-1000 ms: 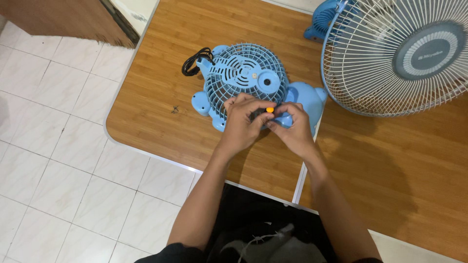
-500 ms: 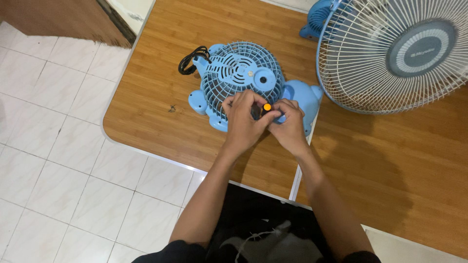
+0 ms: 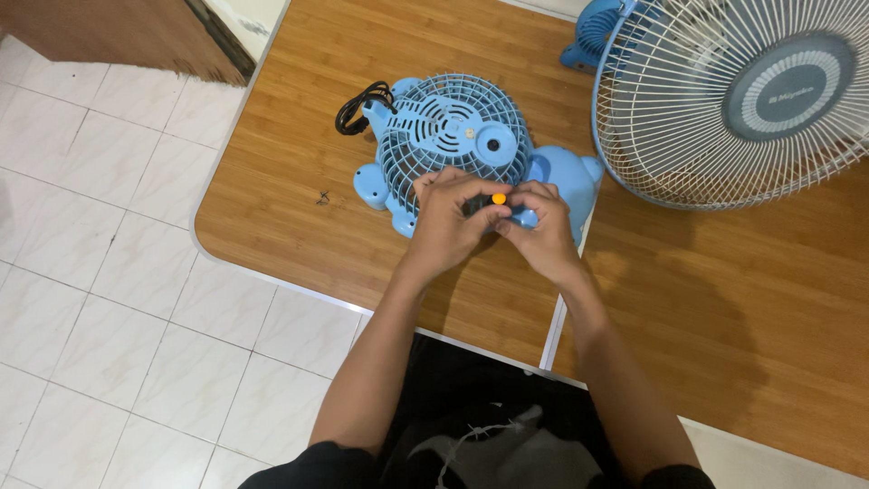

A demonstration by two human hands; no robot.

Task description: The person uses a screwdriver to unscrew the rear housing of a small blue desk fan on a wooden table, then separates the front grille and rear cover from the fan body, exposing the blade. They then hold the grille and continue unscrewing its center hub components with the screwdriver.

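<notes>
A small light-blue fan (image 3: 453, 136) lies grille-down on the wooden table (image 3: 299, 208), its back cover facing up and a black cord (image 3: 351, 113) coiled at its left. My left hand (image 3: 448, 225) is closed around a small screwdriver with an orange end (image 3: 499, 198) held at the fan's near edge. My right hand (image 3: 541, 231) pinches the same spot from the right, its fingers touching the tool and the fan's blue base (image 3: 566, 177). The tool's tip is hidden by my fingers.
A large fan with a white wire guard (image 3: 733, 100) lies at the top right, close to the small fan. A second wooden tabletop (image 3: 742, 317) adjoins on the right. White floor tiles (image 3: 100, 299) lie to the left; a brown panel (image 3: 118, 36) is at top left.
Both hands stay on the tool at the fan's near edge, with only slight finger shifts. The view has drifted a little.
</notes>
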